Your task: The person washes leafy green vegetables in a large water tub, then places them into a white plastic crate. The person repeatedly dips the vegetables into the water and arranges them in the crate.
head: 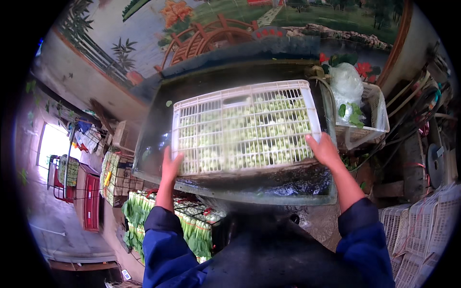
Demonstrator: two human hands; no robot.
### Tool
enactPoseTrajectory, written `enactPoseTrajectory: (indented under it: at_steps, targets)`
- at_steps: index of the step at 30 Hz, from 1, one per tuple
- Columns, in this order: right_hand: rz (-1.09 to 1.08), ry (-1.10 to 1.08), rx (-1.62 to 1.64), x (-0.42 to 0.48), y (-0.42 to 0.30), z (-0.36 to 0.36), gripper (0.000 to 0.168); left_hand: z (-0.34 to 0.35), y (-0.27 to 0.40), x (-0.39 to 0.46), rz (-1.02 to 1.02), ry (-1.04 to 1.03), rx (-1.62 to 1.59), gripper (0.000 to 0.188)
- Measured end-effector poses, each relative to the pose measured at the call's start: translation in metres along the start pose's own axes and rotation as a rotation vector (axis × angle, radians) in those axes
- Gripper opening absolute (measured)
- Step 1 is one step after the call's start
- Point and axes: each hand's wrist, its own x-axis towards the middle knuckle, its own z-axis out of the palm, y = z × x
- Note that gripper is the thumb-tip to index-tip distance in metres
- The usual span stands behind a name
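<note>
Between my hands is a white plastic crate (pixel 218 104) with slatted sides, tilted over a dark water trough (pixel 259 199). Through its slats show many pale green vegetable stem ends (pixel 273 144), packed close together. My left hand (pixel 170 163) grips the crate's left edge, thumb against the slats. On the opposite edge, my right hand (pixel 325 149) has hold near the lower corner. Dark water (pixel 288 189) glints in front of the crate, and the blurred middle of the slats makes detail hard to read there.
Bundled leafy greens (pixel 196 230) are stacked at the left below the trough. A basket (pixel 380 108) holding clear plastic bags (pixel 345 82) stands at its right, by hoses (pixel 417 104). Stacked white crates (pixel 417 230) fill the lower right. A red cart (pixel 90 201) is farther left.
</note>
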Motion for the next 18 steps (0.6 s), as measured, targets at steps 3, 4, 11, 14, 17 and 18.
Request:
enactPoseTrajectory:
  at_steps: [3,4,11,14,17,18]
  targets:
    - [0.068,-0.036,-0.016,0.039,-0.002,0.012,0.087,0.024,-0.014,0.030,-0.023,0.030,0.200,0.086]
    - [0.090,-0.055,-0.029,0.051,-0.001,0.018,0.089,0.034,-0.019,0.037,-0.021,0.015,0.210,0.085]
    - [0.260,-0.139,-0.142,0.098,0.022,0.065,0.101,0.079,-0.047,0.074,-0.164,-0.097,0.451,0.082]
    - [0.335,-0.176,-0.176,0.101,0.034,0.083,0.103,0.094,-0.063,0.081,-0.174,-0.141,0.445,0.079]
    - [0.352,-0.228,-0.150,0.101,0.046,0.101,0.103,0.109,-0.078,0.086,-0.133,-0.131,0.459,0.077]
    - [0.342,-0.217,-0.142,0.099,0.050,0.107,0.103,0.111,-0.084,0.084,-0.133,-0.171,0.426,0.080]
